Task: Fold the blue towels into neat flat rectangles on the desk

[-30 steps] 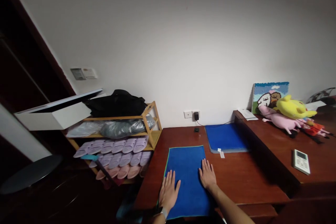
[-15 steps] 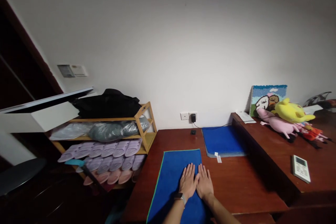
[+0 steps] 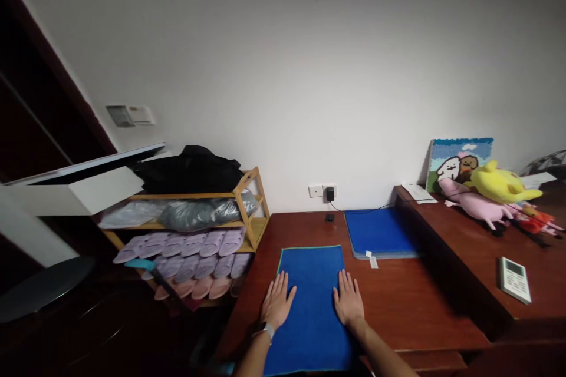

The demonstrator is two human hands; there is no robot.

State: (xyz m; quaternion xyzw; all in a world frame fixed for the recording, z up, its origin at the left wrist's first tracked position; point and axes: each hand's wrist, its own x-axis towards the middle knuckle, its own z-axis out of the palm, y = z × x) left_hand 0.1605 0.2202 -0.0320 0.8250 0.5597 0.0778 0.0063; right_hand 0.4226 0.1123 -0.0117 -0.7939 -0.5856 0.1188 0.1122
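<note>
A blue cloth (image 3: pixel 312 312) with a green-edged border lies flat on the reddish-brown wooden table (image 3: pixel 398 300). Across its left edge rests my left hand (image 3: pixel 277 301), palm down, fingers stretched out, with a watch band on the wrist. My right hand (image 3: pixel 349 299) lies flat over the cloth's right edge, fingers extended and thumb apart. Neither hand grips anything. Behind and to the right is a stack of folded blue cloths (image 3: pixel 381 232), with small white tags (image 3: pixel 372 260) sticking out at its front.
A black plug adapter (image 3: pixel 329 193) sits in the wall socket above the table. To the right, a raised surface carries plush toys (image 3: pixel 477 206), a picture (image 3: pixel 460 162) and a white remote (image 3: pixel 515 280). On the left stands a wooden rack (image 3: pixel 254 212) with slippers (image 3: pixel 194 244) and a black bag (image 3: pixel 190 169).
My hands have moved apart from side by side near the cloth's right edge. The left slid across to the left edge; the right stayed at the right edge. The view shifted slightly.
</note>
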